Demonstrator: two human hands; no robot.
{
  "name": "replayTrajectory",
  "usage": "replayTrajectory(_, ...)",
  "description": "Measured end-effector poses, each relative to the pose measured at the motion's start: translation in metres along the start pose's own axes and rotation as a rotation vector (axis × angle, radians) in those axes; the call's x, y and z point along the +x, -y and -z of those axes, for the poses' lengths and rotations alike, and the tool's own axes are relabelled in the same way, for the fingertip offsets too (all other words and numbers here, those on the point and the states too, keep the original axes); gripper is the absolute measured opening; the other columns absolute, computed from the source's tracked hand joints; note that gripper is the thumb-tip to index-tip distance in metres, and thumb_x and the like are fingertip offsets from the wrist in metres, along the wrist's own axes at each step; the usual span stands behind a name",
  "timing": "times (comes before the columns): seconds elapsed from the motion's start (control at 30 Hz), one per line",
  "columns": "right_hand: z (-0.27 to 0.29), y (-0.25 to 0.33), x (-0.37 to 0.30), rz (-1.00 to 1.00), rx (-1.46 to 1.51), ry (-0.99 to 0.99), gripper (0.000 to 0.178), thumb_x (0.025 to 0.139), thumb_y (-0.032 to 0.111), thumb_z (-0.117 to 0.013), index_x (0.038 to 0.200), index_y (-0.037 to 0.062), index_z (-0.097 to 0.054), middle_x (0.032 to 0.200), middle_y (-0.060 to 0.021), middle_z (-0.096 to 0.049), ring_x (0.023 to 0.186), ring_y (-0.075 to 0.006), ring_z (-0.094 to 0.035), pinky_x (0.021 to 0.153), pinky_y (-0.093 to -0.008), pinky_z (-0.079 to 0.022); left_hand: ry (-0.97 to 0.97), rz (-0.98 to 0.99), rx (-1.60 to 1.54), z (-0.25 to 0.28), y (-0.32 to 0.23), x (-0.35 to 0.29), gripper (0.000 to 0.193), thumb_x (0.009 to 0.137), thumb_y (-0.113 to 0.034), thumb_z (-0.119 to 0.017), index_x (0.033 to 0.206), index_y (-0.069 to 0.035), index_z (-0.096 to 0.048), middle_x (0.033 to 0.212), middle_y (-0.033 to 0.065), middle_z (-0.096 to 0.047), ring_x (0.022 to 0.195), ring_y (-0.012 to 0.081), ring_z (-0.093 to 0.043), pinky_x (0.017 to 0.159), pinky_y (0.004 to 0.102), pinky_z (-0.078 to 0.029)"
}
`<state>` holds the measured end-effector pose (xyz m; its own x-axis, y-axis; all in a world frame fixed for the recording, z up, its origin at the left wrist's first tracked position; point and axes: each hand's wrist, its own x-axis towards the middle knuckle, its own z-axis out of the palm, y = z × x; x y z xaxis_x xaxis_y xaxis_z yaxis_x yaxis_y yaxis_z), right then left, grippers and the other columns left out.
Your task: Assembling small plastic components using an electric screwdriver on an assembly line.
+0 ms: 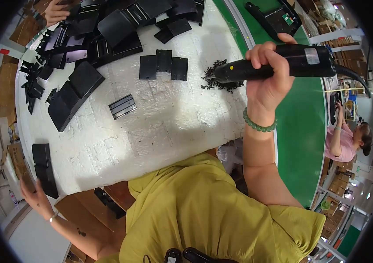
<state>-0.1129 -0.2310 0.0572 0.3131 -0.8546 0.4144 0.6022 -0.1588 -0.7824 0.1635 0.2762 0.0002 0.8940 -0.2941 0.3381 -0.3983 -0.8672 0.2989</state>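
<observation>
- Many black plastic housings (pixel 118 27) overlap at the far left of the white worktop (pixel 173 127), so we cannot make out where one ends and the next begins; the top edge of the view cuts some off.
- Beside that pile we see a co-worker's hand (pixel 57 14), cropped by the same edge; we cannot tell what its fingertips touch.
- The tip of the black power screwdriver (pixel 302 60) is hard for us to follow where it meets a heap of tiny dark pieces (pixel 215 70), which look like screws but are too small to tell singly.
- The right hand (pixel 270 65) is closed round the screwdriver's body, which we see lying almost level above the worktop's right side; its palm side faces us, below a green bead bracelet (pixel 260 127).
- The left hand (pixel 36 199) is at the near left corner, its fingers partly bent and parted, beside the lower end of a long black part (pixel 42 155); we cannot tell whether it grips that part or only touches it.
- Between the hands we find a small ribbed black piece (pixel 123 106) and, farther off, three flat black plates (pixel 164 61) side by side.
</observation>
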Motion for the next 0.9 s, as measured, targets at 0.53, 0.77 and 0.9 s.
replayTrajectory(0.53,-0.002,-0.013,-0.002,-0.014,-0.101,0.022,0.037,0.074,0.002,-0.051,0.110,0.0036,-0.045,0.067,-0.0045,-0.045,0.055,-0.0143,-0.040,0.060,-0.0316,-0.038,0.295,-0.583,-0.209,-0.090,-0.193,0.074,0.077,0.059,-0.020,-0.081,0.127,-0.010,-0.048,0.123,0.0174,-0.048,0.112,0.0333,-0.045,0.095,0.0388,-0.038)
replayTrajectory(0.77,-0.001,0.005,0.001,0.022,-0.073,0.098,0.038,0.075,0.006,-0.051,0.112,0.0054,-0.046,0.065,-0.0024,-0.038,0.057,-0.0127,-0.037,0.063,-0.0301,-0.034,0.167,-0.546,-0.177,-0.097,-0.209,0.063,0.072,0.057,-0.020,-0.082,0.121,-0.008,-0.052,0.133,0.0157,-0.042,0.124,0.0332,-0.032,0.102,0.0403,-0.031)
replayTrajectory(0.9,0.002,0.010,0.004,-0.017,-0.038,0.075,0.038,0.075,0.006,-0.051,0.112,0.0050,-0.046,0.065,-0.0022,-0.039,0.057,-0.0127,-0.038,0.062,-0.0302,-0.034,0.293,-0.564,-0.215,-0.097,-0.208,0.066,0.071,0.058,-0.018,-0.081,0.121,-0.005,-0.051,0.123,0.0134,-0.051,0.120,0.0331,-0.037,0.100,0.0386,-0.034)
